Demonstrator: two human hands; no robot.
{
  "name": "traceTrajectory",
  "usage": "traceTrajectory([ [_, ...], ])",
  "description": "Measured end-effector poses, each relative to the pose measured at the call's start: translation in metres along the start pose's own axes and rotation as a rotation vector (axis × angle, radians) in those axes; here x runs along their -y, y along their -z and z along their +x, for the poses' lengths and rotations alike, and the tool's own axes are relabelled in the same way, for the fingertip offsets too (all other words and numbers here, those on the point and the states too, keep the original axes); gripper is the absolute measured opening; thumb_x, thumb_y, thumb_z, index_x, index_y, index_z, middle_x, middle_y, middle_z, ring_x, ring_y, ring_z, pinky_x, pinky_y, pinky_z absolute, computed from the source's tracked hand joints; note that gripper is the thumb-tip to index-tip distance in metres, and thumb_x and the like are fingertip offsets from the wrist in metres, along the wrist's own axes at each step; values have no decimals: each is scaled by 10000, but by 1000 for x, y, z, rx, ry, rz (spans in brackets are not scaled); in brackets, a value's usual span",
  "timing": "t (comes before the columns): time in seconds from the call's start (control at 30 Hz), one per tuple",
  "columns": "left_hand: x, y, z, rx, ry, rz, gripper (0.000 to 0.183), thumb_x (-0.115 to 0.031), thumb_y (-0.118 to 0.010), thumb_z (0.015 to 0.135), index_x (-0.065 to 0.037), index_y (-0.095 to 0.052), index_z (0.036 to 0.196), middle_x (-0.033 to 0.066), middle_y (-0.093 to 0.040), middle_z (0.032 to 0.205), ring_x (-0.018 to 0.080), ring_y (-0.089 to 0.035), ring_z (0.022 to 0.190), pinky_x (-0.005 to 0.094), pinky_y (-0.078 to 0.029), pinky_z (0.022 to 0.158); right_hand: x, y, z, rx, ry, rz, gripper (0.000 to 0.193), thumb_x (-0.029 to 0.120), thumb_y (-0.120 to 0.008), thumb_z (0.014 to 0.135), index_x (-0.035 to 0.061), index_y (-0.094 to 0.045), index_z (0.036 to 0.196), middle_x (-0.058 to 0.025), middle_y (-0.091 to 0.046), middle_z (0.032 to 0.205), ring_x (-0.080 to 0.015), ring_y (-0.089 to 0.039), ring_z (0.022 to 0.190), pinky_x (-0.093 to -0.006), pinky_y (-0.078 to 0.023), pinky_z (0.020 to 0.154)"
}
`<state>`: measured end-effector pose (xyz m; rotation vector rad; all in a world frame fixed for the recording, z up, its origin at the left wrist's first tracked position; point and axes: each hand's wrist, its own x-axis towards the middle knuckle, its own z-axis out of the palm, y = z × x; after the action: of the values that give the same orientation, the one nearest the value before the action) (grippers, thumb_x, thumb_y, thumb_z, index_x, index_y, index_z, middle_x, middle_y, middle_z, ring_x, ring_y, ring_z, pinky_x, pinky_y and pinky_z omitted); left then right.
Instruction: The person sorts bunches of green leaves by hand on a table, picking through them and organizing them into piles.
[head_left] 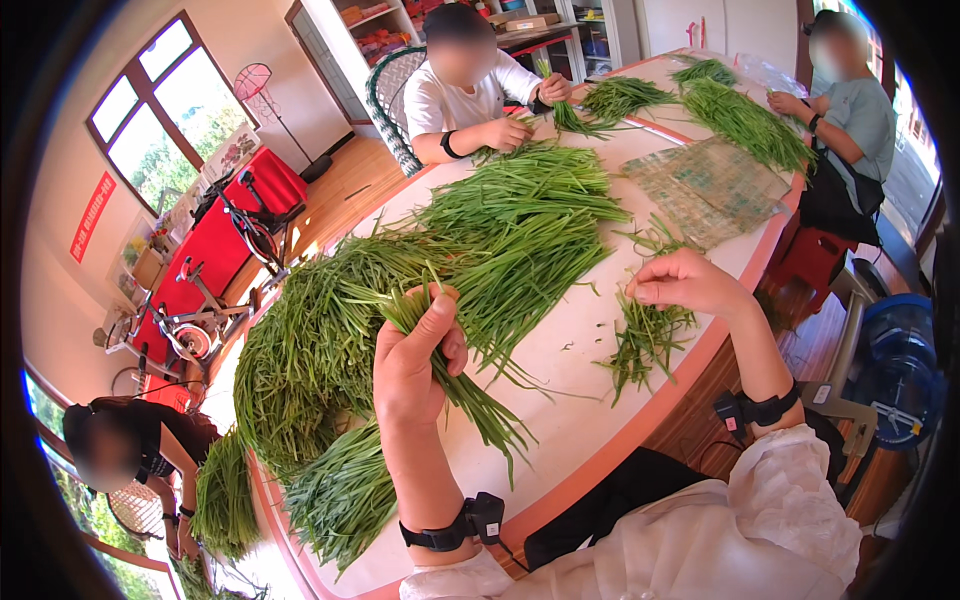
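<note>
My left hand (pixel 413 362) is wrapped round a bunch of garlic chives (pixel 482 408), whose green leaves hang down to the right over the table. My right hand (pixel 692 284) is off to the right, thumb and forefinger pinched together. Whatever is between those fingertips is too small to make out. Just below it lies a small heap of loose leaf scraps (pixel 650 345). Beyond and left of my left hand spreads a large pile of garlic chives (pixel 310 345), with straighter, laid-out chives (pixel 535 240) next to it.
Across the white table (pixel 560 345), a person in a white shirt (pixel 425 98) handles chives. Another person (pixel 860 120) sits at the far right by more chives (pixel 750 120). A third (pixel 160 440) bends at the lower left. A woven plastic sheet (pixel 710 190) lies at the right edge.
</note>
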<state>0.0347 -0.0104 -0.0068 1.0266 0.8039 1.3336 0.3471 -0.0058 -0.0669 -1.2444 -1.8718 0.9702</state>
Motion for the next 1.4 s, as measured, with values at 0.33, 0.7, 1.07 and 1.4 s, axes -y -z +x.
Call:
traceTrajectory([
  [0.33,1,12,4,13,-41,-23,178,-166,-553,870,-3,-561,942,22,-469,608,96,-409,525,226,-307,429,7,-52,-13,-128,-1,153,205,166,-597,842,-10,-632,941,-79,-645,825,-97,-588,700,-238,-473,623],
  [0.7,0,12,4,-1,-89,23,182,-163,-554,867,7,-570,930,37,-501,647,104,-423,518,226,-301,421,26,-120,5,305,-88,963,524,405,-298,955,-30,-517,1151,-122,-594,1062,-178,-550,995,-307,-406,884],
  [1.07,1,16,8,15,-76,56,166,-158,-544,868,-4,-562,927,50,-506,635,105,-437,516,222,-304,411,29,-112,-2,248,-185,1058,354,292,-525,892,-14,-579,1061,-93,-630,932,-152,-596,847,-275,-456,800],
  [1.4,7,10,10,-42,-54,127,152,-160,-540,870,-11,-559,894,45,-498,589,105,-422,493,218,-290,406,29,-115,-1,-8,0,746,171,164,-594,841,-1,-618,879,-57,-629,790,-124,-583,727,-241,-468,682],
])
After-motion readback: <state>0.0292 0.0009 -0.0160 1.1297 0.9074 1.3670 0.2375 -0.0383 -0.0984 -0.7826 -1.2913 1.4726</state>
